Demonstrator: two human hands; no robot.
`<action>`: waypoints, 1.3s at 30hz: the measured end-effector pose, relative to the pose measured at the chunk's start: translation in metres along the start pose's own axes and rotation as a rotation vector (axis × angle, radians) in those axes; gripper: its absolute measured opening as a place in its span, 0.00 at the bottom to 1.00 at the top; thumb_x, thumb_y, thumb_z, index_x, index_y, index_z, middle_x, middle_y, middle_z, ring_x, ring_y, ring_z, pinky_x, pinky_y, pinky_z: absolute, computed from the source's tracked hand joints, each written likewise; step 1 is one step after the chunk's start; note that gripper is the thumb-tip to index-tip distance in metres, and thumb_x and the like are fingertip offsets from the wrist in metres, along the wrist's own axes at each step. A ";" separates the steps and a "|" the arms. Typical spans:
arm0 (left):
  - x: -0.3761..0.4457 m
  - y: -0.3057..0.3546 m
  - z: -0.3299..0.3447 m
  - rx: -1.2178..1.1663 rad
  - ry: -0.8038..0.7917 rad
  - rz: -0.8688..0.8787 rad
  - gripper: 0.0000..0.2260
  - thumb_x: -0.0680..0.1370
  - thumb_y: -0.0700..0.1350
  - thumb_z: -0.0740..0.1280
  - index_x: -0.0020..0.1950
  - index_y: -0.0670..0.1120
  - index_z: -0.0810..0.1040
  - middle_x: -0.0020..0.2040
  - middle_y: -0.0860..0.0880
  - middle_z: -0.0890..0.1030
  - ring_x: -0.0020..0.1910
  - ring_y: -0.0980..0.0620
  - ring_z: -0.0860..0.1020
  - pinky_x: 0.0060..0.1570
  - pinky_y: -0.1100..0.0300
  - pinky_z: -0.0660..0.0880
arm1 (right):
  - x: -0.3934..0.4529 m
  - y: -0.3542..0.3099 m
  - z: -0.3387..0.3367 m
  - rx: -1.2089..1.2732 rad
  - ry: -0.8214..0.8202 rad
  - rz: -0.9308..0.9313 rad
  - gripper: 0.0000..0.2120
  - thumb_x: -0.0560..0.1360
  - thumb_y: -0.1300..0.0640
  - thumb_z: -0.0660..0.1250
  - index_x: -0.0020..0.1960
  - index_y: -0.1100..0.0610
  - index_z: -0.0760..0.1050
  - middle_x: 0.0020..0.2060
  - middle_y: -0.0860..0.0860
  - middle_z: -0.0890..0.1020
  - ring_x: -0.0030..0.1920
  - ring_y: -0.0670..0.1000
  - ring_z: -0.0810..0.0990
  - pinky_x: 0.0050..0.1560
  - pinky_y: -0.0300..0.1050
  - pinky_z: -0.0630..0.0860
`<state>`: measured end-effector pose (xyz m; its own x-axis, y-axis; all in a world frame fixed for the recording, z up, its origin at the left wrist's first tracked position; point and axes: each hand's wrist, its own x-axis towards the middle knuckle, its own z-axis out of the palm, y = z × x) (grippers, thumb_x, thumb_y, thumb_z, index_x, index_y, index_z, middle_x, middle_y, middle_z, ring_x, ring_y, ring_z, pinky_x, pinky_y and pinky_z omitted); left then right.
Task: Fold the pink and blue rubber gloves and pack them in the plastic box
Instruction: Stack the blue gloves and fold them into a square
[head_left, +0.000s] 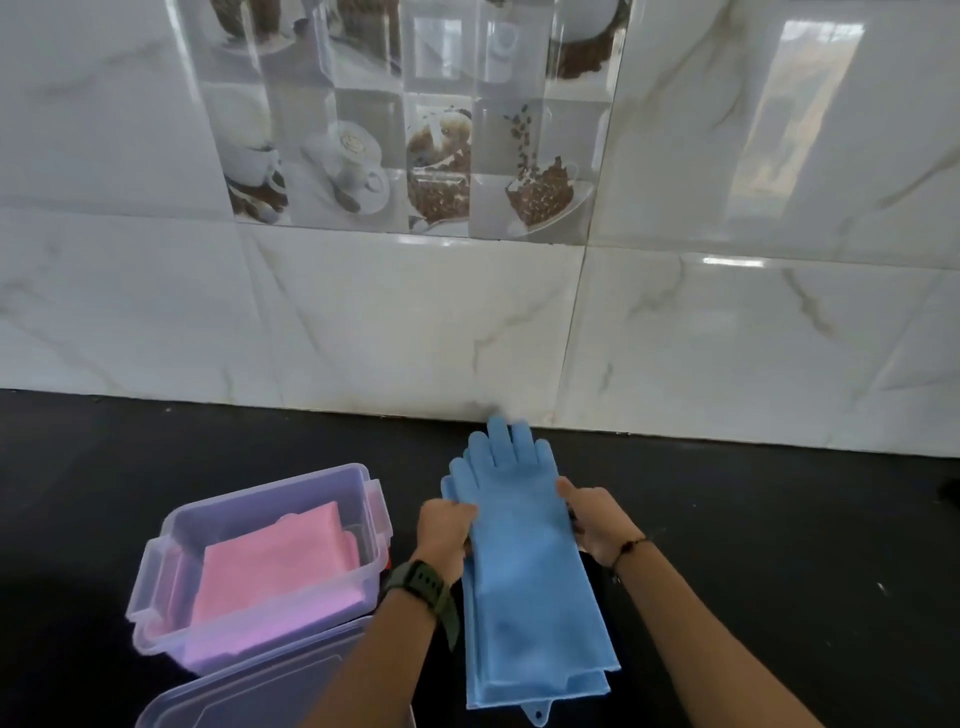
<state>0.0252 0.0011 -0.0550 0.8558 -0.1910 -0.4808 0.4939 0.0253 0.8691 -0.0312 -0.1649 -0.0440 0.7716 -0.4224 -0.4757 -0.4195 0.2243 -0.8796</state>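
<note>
Blue rubber gloves (524, 561) lie stacked flat on the black counter, fingers pointing at the wall, cuffs toward me. My left hand (444, 530) grips their left edge near the palm. My right hand (597, 519) grips the right edge at the same height. To the left stands the clear plastic box (156, 582), open, with the folded pink gloves (275, 566) lying inside it.
The box's clear lid (239, 696) lies in front of the box at the lower left, partly under my left forearm. A white marble-tiled wall (415, 322) rises just behind the gloves' fingertips. Black counter (779, 545) spreads to the right.
</note>
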 end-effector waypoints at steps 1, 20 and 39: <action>0.001 -0.006 -0.002 0.064 -0.005 0.009 0.05 0.72 0.30 0.62 0.39 0.38 0.74 0.40 0.39 0.79 0.39 0.42 0.79 0.40 0.50 0.79 | 0.004 0.004 -0.002 -0.024 -0.014 -0.007 0.10 0.78 0.59 0.63 0.51 0.66 0.77 0.44 0.58 0.83 0.42 0.55 0.82 0.36 0.45 0.80; 0.000 -0.008 -0.005 -0.060 -0.013 -0.065 0.06 0.75 0.37 0.61 0.51 0.38 0.74 0.45 0.41 0.79 0.38 0.47 0.77 0.31 0.59 0.70 | 0.001 0.009 0.012 -0.366 0.178 -0.167 0.17 0.67 0.66 0.62 0.53 0.76 0.71 0.54 0.70 0.78 0.48 0.68 0.79 0.48 0.60 0.78; -0.058 -0.030 -0.020 0.618 -0.120 0.036 0.15 0.78 0.37 0.56 0.65 0.43 0.62 0.63 0.41 0.73 0.60 0.41 0.75 0.55 0.42 0.78 | -0.056 0.044 -0.022 -0.697 -0.011 0.007 0.33 0.72 0.63 0.65 0.73 0.55 0.55 0.34 0.52 0.81 0.29 0.47 0.79 0.28 0.39 0.72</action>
<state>-0.0361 0.0307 -0.0552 0.8293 -0.3098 -0.4650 0.2546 -0.5313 0.8080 -0.1038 -0.1507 -0.0557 0.7708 -0.4136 -0.4846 -0.6310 -0.3907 -0.6703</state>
